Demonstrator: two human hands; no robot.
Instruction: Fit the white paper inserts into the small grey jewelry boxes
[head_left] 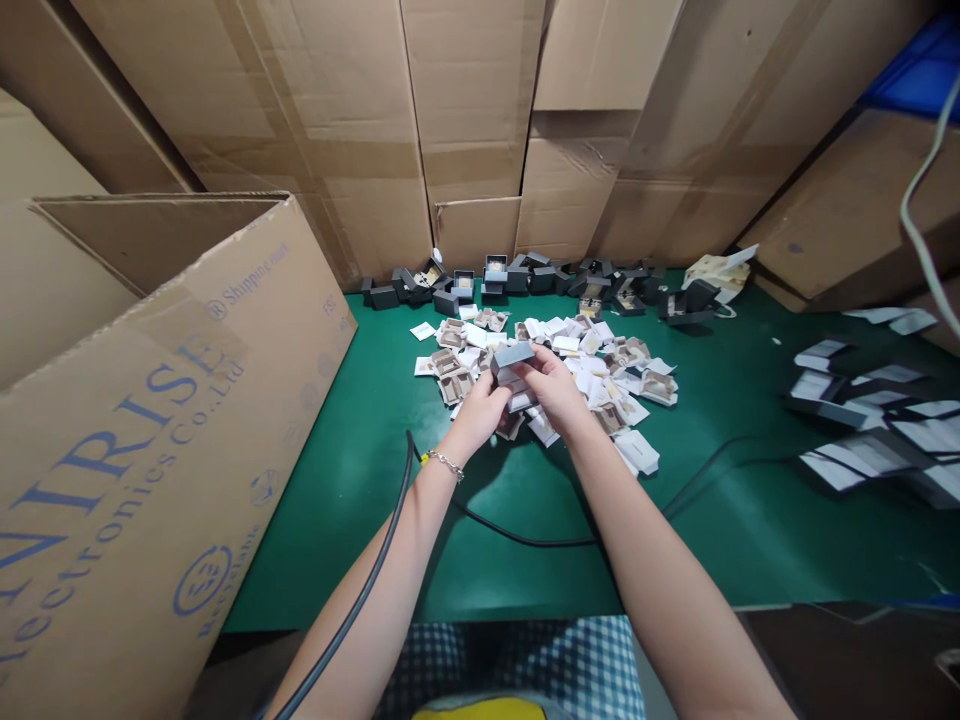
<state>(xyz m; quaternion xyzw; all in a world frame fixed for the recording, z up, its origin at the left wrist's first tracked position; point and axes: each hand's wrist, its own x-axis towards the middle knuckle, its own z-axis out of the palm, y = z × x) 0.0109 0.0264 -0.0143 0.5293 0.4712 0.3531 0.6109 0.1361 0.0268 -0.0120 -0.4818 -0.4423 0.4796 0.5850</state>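
Over the middle of the green table, a small grey box (514, 354) is held up between my two hands. My left hand (481, 408) has its fingers closed on the box's left side, and a chain bracelet circles that wrist. From the right, my right hand (556, 388) grips the same box with thumb and fingers. Part of the box is covered by the fingers. Beneath and around the hands spreads a loose pile of white paper pieces (566, 345) and beige moulded inserts (456, 388).
Several small dark boxes (534, 280) stand in a row along the back, some open. A large carton (247, 330) rises at the left. White and grey pieces (855, 400) lie at the right. A black cable (525, 541) crosses the table (495, 590).
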